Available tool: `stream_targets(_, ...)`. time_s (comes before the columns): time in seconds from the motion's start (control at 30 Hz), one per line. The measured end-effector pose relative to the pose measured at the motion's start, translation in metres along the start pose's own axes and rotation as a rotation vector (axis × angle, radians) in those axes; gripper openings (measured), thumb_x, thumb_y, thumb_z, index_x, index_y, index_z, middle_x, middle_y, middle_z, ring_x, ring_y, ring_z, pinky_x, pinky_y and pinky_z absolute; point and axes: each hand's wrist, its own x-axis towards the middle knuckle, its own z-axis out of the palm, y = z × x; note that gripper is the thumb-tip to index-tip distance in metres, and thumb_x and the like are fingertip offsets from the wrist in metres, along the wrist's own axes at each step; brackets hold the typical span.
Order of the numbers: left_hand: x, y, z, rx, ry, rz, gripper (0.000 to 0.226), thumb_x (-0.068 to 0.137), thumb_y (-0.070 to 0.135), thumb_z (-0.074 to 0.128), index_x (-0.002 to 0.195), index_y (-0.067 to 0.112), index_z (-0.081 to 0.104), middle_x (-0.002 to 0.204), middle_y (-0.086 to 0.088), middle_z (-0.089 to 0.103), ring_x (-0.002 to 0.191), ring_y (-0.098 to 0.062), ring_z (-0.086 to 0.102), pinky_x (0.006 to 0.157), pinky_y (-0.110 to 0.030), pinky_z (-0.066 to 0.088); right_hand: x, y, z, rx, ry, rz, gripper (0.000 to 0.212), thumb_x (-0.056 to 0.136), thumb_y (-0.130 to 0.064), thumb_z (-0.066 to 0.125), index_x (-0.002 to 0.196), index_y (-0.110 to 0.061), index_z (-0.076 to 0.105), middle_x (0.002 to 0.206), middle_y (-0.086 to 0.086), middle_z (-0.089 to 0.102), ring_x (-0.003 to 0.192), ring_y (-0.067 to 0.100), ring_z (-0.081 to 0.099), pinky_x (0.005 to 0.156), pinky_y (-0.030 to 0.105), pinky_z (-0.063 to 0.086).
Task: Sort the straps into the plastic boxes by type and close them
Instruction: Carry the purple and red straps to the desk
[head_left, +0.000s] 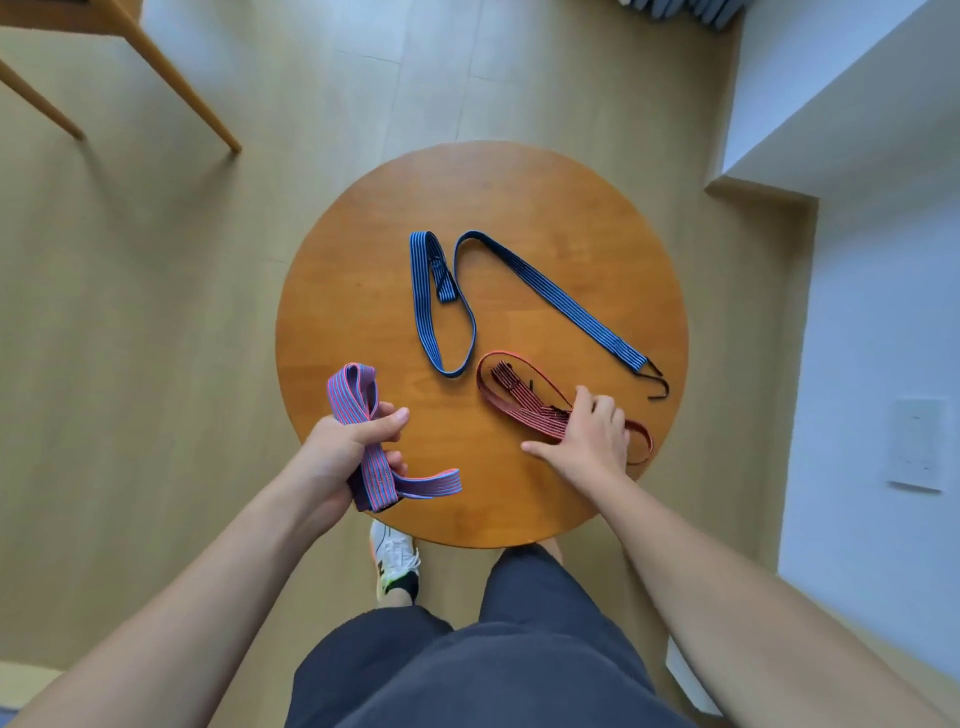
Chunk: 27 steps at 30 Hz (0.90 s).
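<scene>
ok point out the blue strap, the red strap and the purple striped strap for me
blue strap (566, 303), head view, middle of its long straight run
red strap (519, 400), head view, its folded, bunched stretch
purple striped strap (349, 397), head view, its upper loop

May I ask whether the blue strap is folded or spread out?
Spread out: the blue strap snakes loosely across the round table in open curves.

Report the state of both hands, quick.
Left hand: grips the folded red-and-blue strap.
Right hand: rests on the red strap, thumb splayed; whether it grips cannot be told.
</scene>
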Motion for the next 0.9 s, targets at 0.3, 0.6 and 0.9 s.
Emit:
stream_targets(0.3, -0.017, -0.009, -0.024, 0.026, 0.014, 0.057, 0.028, 0.089, 0.014, 0.079, 0.11, 0.009, 0.061, 0.082, -0.007, 0.058, 0.047, -0.019, 0.06, 0.056, -0.035, 0.057, -0.023, -0.037, 0.026, -0.175, 0.03, -0.159, 0.017, 0.089, -0.024, 0.061, 0.097, -0.023, 0.046, 0.103, 0.004, 0.061, 0.095, 0.024, 0.051, 0.088, 0.04, 0.042)
stream_targets(0.6, -0.066, -0.003, -0.051, 0.099, -0.122, 0.187, 0.029, 0.09, 0.013, 0.079, 0.112, 0.008, 0.06, 0.087, -0.01, 0.056, 0.047, -0.02, 0.059, 0.055, -0.035, 0.058, -0.102, -0.045, -0.016, 0.886, -0.274, 0.124, 0.016, 0.082, 0.005, 0.05, 0.079, -0.01, 0.055, 0.078, 0.012, 0.059, 0.068, 0.027, 0.062, 0.062, 0.036, 0.053)
stream_targets(0.9, -0.118, -0.031, 0.006, 0.453, -0.508, 0.239, 0.029, 0.091, 0.012, 0.077, 0.113, 0.006, 0.06, 0.083, -0.008, 0.054, 0.046, -0.019, 0.056, 0.066, -0.039, 0.054, -0.273, -0.004, -0.031, 1.583, 0.043, 0.075, 0.014, 0.096, 0.011, 0.048, 0.096, 0.001, 0.059, 0.077, 0.014, 0.063, 0.064, 0.023, 0.064, 0.067, 0.033, 0.056)
